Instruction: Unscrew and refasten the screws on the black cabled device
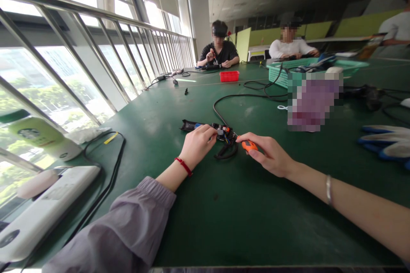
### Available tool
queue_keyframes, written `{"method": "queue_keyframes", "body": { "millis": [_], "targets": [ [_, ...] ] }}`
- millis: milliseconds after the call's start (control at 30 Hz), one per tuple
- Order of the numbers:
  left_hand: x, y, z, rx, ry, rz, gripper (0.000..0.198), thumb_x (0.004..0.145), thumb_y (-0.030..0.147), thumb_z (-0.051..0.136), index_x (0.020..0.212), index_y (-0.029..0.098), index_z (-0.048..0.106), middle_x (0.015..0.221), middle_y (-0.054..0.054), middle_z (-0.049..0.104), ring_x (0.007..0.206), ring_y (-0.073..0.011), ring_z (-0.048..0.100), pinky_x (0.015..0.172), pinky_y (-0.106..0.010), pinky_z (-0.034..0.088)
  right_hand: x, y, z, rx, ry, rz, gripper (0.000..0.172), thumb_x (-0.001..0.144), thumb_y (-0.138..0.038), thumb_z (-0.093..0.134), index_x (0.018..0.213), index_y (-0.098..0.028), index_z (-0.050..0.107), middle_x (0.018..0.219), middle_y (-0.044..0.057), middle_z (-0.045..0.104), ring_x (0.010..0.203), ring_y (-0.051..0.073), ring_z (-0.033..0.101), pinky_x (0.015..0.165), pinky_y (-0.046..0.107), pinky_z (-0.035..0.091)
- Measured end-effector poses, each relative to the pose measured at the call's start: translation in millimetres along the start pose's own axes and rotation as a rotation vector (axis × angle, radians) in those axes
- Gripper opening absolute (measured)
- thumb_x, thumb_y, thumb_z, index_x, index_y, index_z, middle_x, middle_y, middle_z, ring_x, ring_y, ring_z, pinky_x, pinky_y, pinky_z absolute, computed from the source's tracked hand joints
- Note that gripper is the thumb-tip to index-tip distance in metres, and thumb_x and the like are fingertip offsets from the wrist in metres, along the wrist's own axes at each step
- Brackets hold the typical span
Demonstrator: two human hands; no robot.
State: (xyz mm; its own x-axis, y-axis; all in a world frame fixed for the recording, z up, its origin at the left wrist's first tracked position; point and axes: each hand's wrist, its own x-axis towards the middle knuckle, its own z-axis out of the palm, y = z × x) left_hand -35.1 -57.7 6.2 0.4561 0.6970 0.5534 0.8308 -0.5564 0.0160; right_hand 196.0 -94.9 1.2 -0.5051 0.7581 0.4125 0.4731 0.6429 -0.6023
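At the centre of the frame, an opened black device [224, 132] lies on the green table [198, 230]. The left hand [197, 141] pinches it, while just right of centre the right hand [273, 153] grips an orange tool [250, 145] beside its wiring. A black cord [215, 104] curves toward the upper right.

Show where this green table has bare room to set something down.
Free: green tabletop between the grey-sleeved left forearm and bare right forearm; also between the bent black cable at left and the opened black device the left hand holds. Crowded: around that device, where the right hand holds an orange-handled tool, and around the turquoise plastic mesh basket.
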Motion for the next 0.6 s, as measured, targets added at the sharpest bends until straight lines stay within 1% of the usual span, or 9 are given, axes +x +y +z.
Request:
{"method": "queue_keyframes", "body": {
  "millis": [100, 200, 300, 433, 500, 600],
  "targets": [
    [2.0, -5.1, 6.6, 0.024, 0.095, 0.14, 0.02, 0.091, 0.023, 0.045, 0.092, 0.018, 0.065, 0.091, -0.004, 0.067, 0.083, -0.0137, 0.06, 0.072, -0.023, 0.047, 0.7, -0.5, 0.5, 0.006, -0.008, 0.011, 0.039, 0.09, -0.046, 0.036, 0.108, -0.018, 0.055, 0.086, 0.005, 0.064, 0.073, 0.018, 0.06, 0.071, 0.031, 0.041],
    [3.3, -7.8, 8.9, 0.052, 0.129, 0.219, 0.025, 0.094, 0.025, 0.041, 0.093, 0.018, 0.065, 0.092, -0.004, 0.067, 0.083, -0.0136, 0.059, 0.071, -0.024, 0.047, 1.0, -0.1, 0.5, 0.019, 0.002, 0.001, 0.039, 0.089, -0.047, 0.037, 0.107, -0.018, 0.055, 0.089, 0.006, 0.064, 0.079, 0.019, 0.061, 0.074, 0.032, 0.042],
    [4.8, -6.7, 10.3, 0.065, 0.103, 0.27, 0.028, 0.095, 0.026, 0.038, 0.095, 0.018, 0.065, 0.091, -0.005, 0.067, 0.083, -0.0141, 0.058, 0.073, -0.025, 0.047, 0.5, 0.8, 0.3, 0.017, 0.003, -0.002, 0.037, 0.089, -0.046, 0.037, 0.107, -0.019, 0.055, 0.089, 0.006, 0.064, 0.083, 0.02, 0.061, 0.077, 0.033, 0.042],
    [6.6, -5.1, 12.8, 0.071, 0.057, 0.289, 0.029, 0.096, 0.025, 0.036, 0.095, 0.016, 0.064, 0.091, -0.007, 0.066, 0.084, -0.0153, 0.057, 0.074, -0.026, 0.048, -0.2, 2.0, 0.9, 0.015, 0.009, -0.005, 0.037, 0.089, -0.047, 0.037, 0.107, -0.019, 0.055, 0.088, 0.005, 0.064, 0.081, 0.02, 0.06, 0.076, 0.032, 0.042],
    [7.1, -5.5, 13.4, 0.067, 0.045, 0.294, 0.029, 0.095, 0.025, 0.036, 0.096, 0.016, 0.064, 0.092, -0.008, 0.065, 0.086, -0.016, 0.057, 0.074, -0.027, 0.049, -0.3, 2.1, 1.5, 0.013, 0.013, -0.008, 0.038, 0.089, -0.048, 0.037, 0.106, -0.019, 0.056, 0.085, 0.004, 0.063, 0.075, 0.018, 0.059, 0.073, 0.032, 0.042],
    [7.8, -6.1, 13.0, 0.055, 0.021, 0.303, 0.029, 0.095, 0.025, 0.036, 0.098, 0.017, 0.064, 0.092, -0.008, 0.065, 0.088, -0.0163, 0.057, 0.075, -0.028, 0.049, -0.4, 1.4, 2.2, 0.019, 0.032, -0.007, 0.039, 0.09, -0.048, 0.035, 0.106, -0.019, 0.056, 0.077, 0.002, 0.059, 0.061, 0.014, 0.053, 0.064, 0.029, 0.04]
  ]
}}
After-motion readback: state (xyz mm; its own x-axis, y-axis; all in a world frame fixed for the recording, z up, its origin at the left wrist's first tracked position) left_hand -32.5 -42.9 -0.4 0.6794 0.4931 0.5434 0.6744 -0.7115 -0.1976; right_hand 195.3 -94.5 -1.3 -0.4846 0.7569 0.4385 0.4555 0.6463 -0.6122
